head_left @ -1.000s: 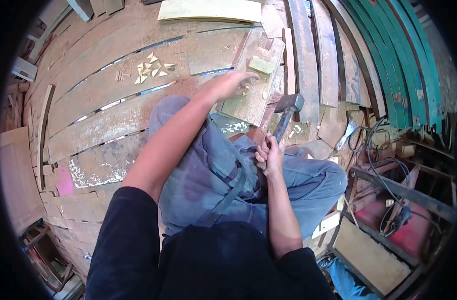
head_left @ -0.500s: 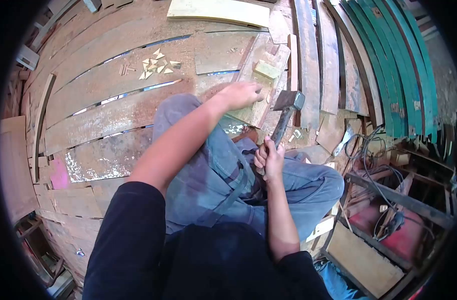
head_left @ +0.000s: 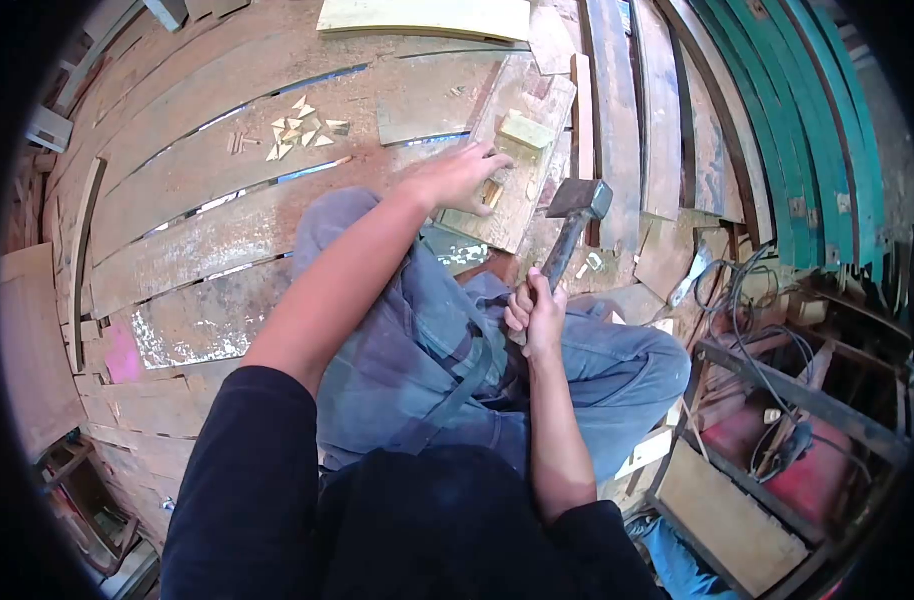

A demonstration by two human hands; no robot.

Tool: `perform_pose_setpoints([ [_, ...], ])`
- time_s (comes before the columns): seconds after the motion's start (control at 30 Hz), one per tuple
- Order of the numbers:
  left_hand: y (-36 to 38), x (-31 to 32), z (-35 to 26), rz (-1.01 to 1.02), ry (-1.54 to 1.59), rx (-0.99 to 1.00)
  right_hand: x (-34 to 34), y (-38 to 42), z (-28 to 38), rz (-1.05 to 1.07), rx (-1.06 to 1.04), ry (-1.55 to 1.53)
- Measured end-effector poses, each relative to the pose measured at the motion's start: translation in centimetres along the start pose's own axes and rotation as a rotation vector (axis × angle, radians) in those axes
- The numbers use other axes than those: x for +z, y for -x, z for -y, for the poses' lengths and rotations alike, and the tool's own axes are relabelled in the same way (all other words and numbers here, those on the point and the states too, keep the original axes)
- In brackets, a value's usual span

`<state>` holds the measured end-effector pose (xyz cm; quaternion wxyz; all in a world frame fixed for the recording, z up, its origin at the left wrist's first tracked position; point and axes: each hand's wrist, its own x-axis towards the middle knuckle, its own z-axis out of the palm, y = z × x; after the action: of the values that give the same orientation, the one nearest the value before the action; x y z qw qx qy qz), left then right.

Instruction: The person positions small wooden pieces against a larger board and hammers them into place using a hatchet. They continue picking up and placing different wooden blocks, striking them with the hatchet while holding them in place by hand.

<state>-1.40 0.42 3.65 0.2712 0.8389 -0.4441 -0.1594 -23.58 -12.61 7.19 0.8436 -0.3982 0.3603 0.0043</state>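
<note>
My right hand [head_left: 537,312] is closed round the handle of a hammer [head_left: 581,200], its dark metal head raised beside the board. With fingers spread, my left hand [head_left: 461,182] hovers at or rests on the near part of a wooden board [head_left: 522,205]; contact is unclear. A small piece of wood [head_left: 491,192] shows between its thumb and fingers, not gripped. Farther up the same board lies a pale wooden block [head_left: 526,130]. Small pale wooden triangles [head_left: 305,130] lie in a loose group on the floor, left of the board.
Long planks [head_left: 617,120] and green slats [head_left: 777,130] run along the right. A pale plank [head_left: 422,18] lies at the top. Black cables [head_left: 747,290], a putty knife [head_left: 689,277] and a metal frame [head_left: 807,400] are at the right. Slatted wooden flooring [head_left: 197,230] has narrow gaps.
My left hand has moved slightly left and its fingers have spread, uncovering the small piece. The view has shifted a little. My right hand keeps hold of the hammer.
</note>
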Motion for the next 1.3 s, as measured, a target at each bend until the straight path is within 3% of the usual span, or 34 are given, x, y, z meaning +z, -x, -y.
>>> perform_pose_setpoints([
  [0.37,-1.1,-1.5,-0.6,0.131,0.109,-0.045,-0.4,-0.6,-0.2,-0.004,0.021,-0.054],
  [0.47,-0.7,0.3,0.2,-0.089,0.11,0.005,0.4,-0.2,0.3,-0.049,0.022,-0.029],
  [0.67,-1.4,-0.3,-0.2,0.109,0.34,-0.018,0.2,-0.2,0.3,-0.026,0.009,-0.022],
  [0.77,-1.4,0.0,0.3,0.021,0.083,0.096,0.3,-0.1,0.4,-0.018,-0.002,-0.005],
  [0.87,-0.7,-0.4,-0.5,0.014,-0.017,0.025,0.3,-0.1,0.3,-0.012,-0.005,0.0],
  [1.17,-0.9,0.3,-0.2,0.037,0.052,0.036,0.3,-0.1,0.2,0.001,-0.001,0.018],
  [1.3,-0.9,-0.5,-0.4,-0.056,0.08,0.069,0.3,-0.1,0.1,-0.004,0.015,0.003],
])
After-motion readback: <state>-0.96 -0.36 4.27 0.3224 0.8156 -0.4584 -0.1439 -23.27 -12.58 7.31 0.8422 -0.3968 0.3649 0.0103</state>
